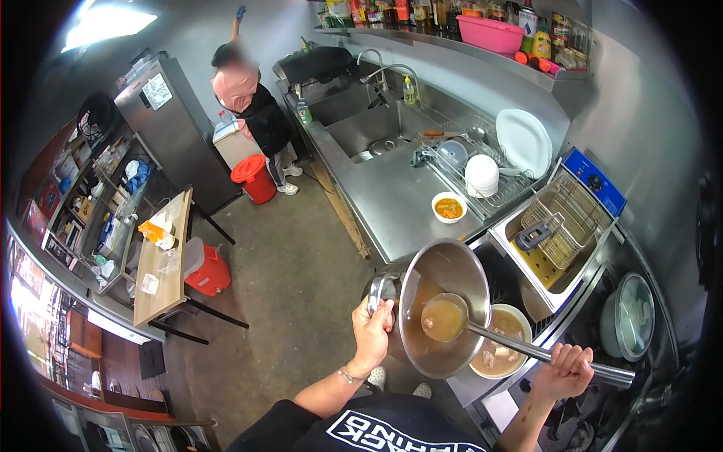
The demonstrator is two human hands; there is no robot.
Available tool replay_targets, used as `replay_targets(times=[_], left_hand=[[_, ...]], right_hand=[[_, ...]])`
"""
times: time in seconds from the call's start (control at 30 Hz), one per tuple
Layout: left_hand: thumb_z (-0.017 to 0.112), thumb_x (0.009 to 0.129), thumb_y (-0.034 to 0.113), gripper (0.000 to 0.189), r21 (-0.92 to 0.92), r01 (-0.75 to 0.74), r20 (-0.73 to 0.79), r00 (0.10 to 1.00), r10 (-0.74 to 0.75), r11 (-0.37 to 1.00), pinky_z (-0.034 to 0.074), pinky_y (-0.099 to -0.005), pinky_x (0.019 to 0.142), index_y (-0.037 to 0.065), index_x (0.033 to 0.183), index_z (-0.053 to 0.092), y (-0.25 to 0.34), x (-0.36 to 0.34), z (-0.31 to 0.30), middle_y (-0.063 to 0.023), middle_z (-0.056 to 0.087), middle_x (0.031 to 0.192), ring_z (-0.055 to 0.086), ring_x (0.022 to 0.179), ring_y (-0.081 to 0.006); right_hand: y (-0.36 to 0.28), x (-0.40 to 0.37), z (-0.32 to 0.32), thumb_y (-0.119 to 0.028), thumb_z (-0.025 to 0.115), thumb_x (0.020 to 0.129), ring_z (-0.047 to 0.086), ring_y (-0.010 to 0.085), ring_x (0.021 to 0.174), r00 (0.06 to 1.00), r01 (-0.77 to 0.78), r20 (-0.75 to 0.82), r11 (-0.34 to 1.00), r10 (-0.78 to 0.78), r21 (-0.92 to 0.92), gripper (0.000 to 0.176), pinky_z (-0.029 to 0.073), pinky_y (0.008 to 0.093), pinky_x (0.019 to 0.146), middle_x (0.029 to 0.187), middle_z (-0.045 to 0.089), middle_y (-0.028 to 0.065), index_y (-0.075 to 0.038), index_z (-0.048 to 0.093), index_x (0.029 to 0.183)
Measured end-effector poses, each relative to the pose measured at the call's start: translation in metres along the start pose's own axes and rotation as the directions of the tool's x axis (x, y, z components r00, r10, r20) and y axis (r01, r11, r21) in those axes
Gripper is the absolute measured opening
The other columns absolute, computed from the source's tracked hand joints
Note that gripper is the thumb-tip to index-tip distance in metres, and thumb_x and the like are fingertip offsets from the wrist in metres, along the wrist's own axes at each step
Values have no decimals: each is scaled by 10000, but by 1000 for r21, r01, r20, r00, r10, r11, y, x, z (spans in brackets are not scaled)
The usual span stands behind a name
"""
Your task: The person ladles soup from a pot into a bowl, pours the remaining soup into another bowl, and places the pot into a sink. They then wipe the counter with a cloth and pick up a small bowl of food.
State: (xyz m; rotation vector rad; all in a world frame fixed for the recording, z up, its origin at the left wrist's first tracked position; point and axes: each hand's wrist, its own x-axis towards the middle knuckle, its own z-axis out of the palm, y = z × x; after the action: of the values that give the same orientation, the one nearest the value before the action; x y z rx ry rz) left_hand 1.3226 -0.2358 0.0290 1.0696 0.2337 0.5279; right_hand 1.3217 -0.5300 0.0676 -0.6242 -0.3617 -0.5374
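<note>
My left hand [373, 329] is closed around the side handle of a steel pot [444, 260], which is tilted and holds cloudy brown broth. My right hand [563, 371] grips the long handle of a ladle [520, 344]. The ladle's bowl lies inside the pot, filled with broth and what looks like a small piece of meat. Partly behind the pot's right rim is a white bowl [497, 369] of broth with pale chunks. A smaller white bowl of orange food [449, 208] stands on the steel counter beyond the pot.
A deep fryer [557, 233] with a wire basket stands at the right. A lidded glass bowl [631, 316] sits near the stove. Farther back are a dish rack [474, 173] and a sink [369, 128]. Another person [248, 98] stands beside a red bin [254, 179], one arm raised.
</note>
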Motion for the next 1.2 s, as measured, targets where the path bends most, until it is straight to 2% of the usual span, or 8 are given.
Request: replay_targets(times=[0.13,0.17,0.3,0.53,0.63,0.8,1.07,1.2], left_hand=[[551,820,76,134,72,6,-49,999,-3,997,258,-204,376,59,699,497,3,3,6,35,413,475,338,395,-43],[553,818,81,154,152,-4,-76,997,16,988,251,-203,373,66,677,492,2,4,5,40,409,471,331,393,-38],[516,835,65,159,91,-56,-38,997,60,994,201,-212,365,81,682,477,0,11,4,59,343,456,261,377,-38],[470,853,69,154,55,-38,-14,999,39,998,224,-189,383,92,705,432,4,17,4,58,301,469,257,401,-42],[456,858,57,213,-5,-39,25,999,39,999,224,-192,385,106,665,380,2,20,4,55,298,483,266,405,-42],[439,862,56,265,74,-25,-1,1000,25,997,227,-198,396,129,635,324,6,17,13,60,270,476,268,413,-38],[426,872,54,250,63,-41,60,998,37,997,243,-197,419,116,646,342,8,17,16,53,262,473,266,423,-42],[436,876,60,234,84,-26,19,1000,25,996,241,-197,417,111,664,351,6,16,12,57,267,476,263,423,-41]], right_hand=[[2,8,-7,-194,459,779,210,64,375,967,-51,-252,999,46,-11,263,232,221,396,449,239,-32,-147,281,591],[1,10,-12,-202,465,775,203,66,373,958,-71,-278,997,70,5,269,222,229,394,451,233,-32,-147,278,589],[-13,17,-15,-176,456,769,233,90,381,943,-76,-323,997,76,11,302,254,245,412,435,245,-14,-136,266,538],[-61,30,-9,-161,459,772,235,87,386,937,43,-345,998,-57,-48,277,264,241,431,444,259,-17,-126,297,551],[-85,31,-11,-158,456,777,237,88,381,941,98,-317,991,-121,-88,267,264,242,431,435,262,-17,-128,314,552],[-112,21,-18,-171,455,768,248,85,374,933,215,-243,951,-267,-221,272,261,242,429,425,275,-14,-130,303,547],[-90,-13,-35,-162,441,723,243,97,370,906,266,-197,868,-374,-420,249,264,257,433,416,281,0,-121,282,537],[-78,-26,-26,-150,472,700,244,93,339,933,335,74,774,-352,-537,257,236,251,384,405,295,-13,-105,296,518]])
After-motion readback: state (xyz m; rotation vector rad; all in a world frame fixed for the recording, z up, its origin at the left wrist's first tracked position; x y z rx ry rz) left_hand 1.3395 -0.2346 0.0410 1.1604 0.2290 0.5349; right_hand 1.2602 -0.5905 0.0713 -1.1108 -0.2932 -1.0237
